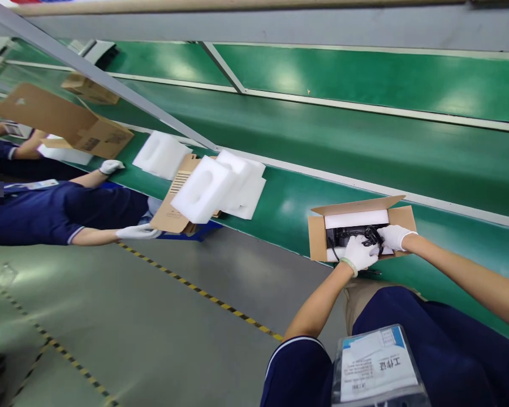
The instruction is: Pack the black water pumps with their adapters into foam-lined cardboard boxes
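Badge (377, 366), left hand (359, 253), right hand (393, 237), seemingly on black cable (371, 233), inside carton (318, 238)

At right of the frame, the wearer's left hand (359, 252) hides part of the black cable (372, 233) and dark device (335, 236) inside the open carton (316, 240); each grip's contact, the right hand's (392, 236) too, is too small to tell. The badge (377, 364) is cut off by the bottom edge, its fine print illegible. At upper left, the large carton (53, 116) blurs; the left edge crops a co-worker (29, 217).
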A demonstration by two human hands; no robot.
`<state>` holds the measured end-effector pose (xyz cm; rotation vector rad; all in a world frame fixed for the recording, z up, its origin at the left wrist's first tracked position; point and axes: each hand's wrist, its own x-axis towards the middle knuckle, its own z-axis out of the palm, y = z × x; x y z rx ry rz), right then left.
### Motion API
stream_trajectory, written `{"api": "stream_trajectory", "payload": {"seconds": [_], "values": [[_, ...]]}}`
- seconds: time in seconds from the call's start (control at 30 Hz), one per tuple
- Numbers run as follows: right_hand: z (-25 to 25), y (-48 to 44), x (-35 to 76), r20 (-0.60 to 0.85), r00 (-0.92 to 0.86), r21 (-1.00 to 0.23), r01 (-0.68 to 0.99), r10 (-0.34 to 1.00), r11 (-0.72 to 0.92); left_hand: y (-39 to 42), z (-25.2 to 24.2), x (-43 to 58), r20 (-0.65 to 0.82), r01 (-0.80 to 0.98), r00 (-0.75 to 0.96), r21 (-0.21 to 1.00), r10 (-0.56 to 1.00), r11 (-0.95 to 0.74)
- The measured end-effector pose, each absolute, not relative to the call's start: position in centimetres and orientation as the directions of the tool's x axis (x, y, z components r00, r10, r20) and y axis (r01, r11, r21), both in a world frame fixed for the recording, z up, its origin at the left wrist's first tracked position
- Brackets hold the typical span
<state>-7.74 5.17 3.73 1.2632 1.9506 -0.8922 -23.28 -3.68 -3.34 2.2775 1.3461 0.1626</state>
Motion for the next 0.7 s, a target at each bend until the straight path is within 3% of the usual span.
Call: {"api": "stream_trajectory", "payload": {"seconds": [0.3,0.7], "values": [[3.6,4.9,-10.7,-0.794,-0.204,-0.064,0.965,0.573,0.256,-4.1,-3.0,-23.5,-0.15,0.798,0.504,0.456,0.85,-0.393],[4.7,4.0,-9.4,-0.788,-0.342,-0.154,0.914,0.512,0.374,-6.0,-2.8,-21.3,-0.144,0.883,0.222,0.448,0.964,-0.136]]}}
